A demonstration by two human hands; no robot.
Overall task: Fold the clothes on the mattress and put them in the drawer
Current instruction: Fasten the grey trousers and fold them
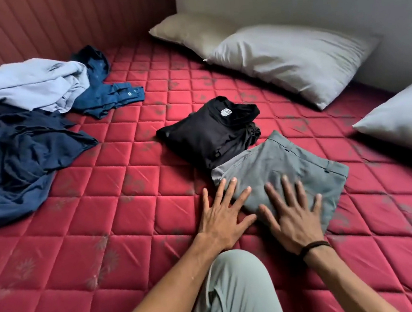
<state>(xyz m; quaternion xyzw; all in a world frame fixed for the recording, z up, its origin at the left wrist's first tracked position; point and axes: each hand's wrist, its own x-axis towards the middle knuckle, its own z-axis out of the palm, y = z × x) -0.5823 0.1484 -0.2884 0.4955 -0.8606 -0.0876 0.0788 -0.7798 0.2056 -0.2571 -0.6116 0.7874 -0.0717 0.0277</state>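
Observation:
Folded grey trousers (289, 164) lie on the red quilted mattress (134, 214), just in front of me. My left hand (223, 217) lies flat with spread fingers, its fingertips on the trousers' left edge. My right hand (294, 217) presses flat on the near part of the trousers. Behind them sits a folded black garment (210, 132) with a white label. At the far left is an unfolded heap: a dark navy garment (17, 163), a light blue-grey one (27, 83) and a blue patterned shirt (107, 95). No drawer is in view.
Three pillows lie along the wall at the right: a beige pillow (192, 32), a large grey pillow (296, 57) and a grey pillow (404, 119) at the frame edge. A red padded headboard (58, 21) backs the mattress. My knee (239, 292) in pale trousers is at the bottom.

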